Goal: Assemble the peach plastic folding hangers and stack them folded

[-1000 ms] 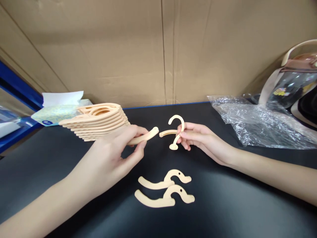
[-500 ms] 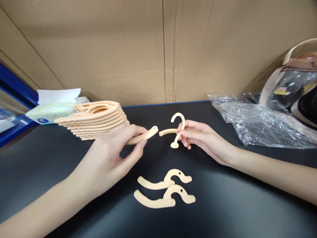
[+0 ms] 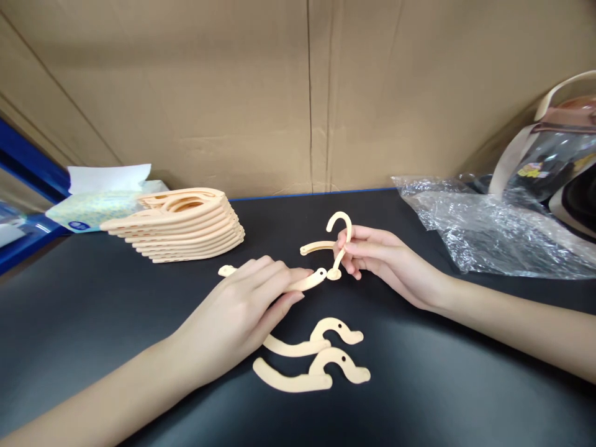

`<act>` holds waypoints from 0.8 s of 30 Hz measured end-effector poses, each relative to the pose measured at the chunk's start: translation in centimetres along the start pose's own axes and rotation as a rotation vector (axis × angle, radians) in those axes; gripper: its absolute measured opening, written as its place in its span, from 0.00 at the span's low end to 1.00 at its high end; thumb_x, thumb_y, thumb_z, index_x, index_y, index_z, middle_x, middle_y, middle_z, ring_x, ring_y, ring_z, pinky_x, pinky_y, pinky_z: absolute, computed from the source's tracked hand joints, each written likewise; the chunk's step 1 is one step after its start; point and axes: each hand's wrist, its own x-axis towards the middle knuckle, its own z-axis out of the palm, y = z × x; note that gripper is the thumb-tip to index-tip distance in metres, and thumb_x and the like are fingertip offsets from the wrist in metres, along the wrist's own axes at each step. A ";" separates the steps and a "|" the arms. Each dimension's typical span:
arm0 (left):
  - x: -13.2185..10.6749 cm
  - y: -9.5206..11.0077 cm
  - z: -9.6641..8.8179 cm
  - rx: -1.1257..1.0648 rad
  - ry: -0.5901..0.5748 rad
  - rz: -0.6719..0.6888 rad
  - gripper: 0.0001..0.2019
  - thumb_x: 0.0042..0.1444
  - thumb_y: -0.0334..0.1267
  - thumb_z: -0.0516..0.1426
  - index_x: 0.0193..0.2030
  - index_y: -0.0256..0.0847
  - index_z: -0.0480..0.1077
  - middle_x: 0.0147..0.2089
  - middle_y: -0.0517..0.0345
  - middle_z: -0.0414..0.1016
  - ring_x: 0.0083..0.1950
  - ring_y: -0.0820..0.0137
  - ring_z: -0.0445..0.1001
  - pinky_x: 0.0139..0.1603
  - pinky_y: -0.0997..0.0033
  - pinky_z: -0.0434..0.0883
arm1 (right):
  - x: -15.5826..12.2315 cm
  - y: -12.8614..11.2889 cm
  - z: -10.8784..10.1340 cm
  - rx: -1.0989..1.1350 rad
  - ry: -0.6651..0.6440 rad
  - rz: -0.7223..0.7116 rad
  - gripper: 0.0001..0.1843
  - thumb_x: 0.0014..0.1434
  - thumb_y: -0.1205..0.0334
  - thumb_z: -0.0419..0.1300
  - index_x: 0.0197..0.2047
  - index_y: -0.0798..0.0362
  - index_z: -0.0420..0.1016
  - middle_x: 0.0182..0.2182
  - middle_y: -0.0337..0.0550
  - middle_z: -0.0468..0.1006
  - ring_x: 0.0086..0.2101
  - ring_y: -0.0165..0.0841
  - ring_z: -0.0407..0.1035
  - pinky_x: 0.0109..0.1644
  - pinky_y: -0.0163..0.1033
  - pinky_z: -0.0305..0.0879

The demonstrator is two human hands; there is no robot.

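My left hand [image 3: 254, 301] is closed around a cream-coloured hanger arm [image 3: 307, 282] with a small hole at its right end. That end sits right by the round foot of a cream hanger hook [image 3: 341, 219]; whether they touch I cannot tell. Between thumb and fingers, my right hand [image 3: 379, 248] pinches the hook. Another curved hanger arm [image 3: 316, 247] sticks out leftward from the same fingers, its right end hidden. On the table in front lie two flat cream pieces with duck-head shapes, the nearer piece [image 3: 293, 379] and the farther piece [image 3: 298, 349], partly covered by my left hand.
A stack of folded cream hangers [image 3: 186, 226] stands at the left beside a tissue pack [image 3: 93, 208]. Crumpled clear plastic [image 3: 493, 233] lies at the right, near a transparent bag [image 3: 559, 155]. A cardboard wall [image 3: 223, 93] rises behind the black table [image 3: 419, 385].
My left hand has moved right and slightly nearer with its hanger arm, bringing the holed end up to the hook's foot. My right hand has barely shifted, with the hook slightly turned.
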 end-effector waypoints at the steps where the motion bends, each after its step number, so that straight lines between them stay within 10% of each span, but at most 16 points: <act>1: 0.0 0.0 0.1 -0.001 -0.005 0.007 0.12 0.70 0.32 0.49 0.57 0.40 0.66 0.40 0.57 0.73 0.39 0.69 0.68 0.43 0.69 0.65 | 0.0 0.0 0.0 -0.004 -0.003 -0.003 0.03 0.63 0.62 0.58 0.37 0.51 0.71 0.30 0.38 0.71 0.30 0.29 0.62 0.36 0.36 0.59; 24: 0.3 0.3 0.1 0.139 0.002 0.159 0.14 0.71 0.32 0.45 0.58 0.37 0.65 0.40 0.54 0.75 0.38 0.68 0.70 0.38 0.68 0.65 | -0.1 -0.1 0.1 -0.100 -0.008 -0.008 0.08 0.60 0.59 0.63 0.42 0.51 0.75 0.31 0.38 0.74 0.28 0.28 0.61 0.36 0.37 0.60</act>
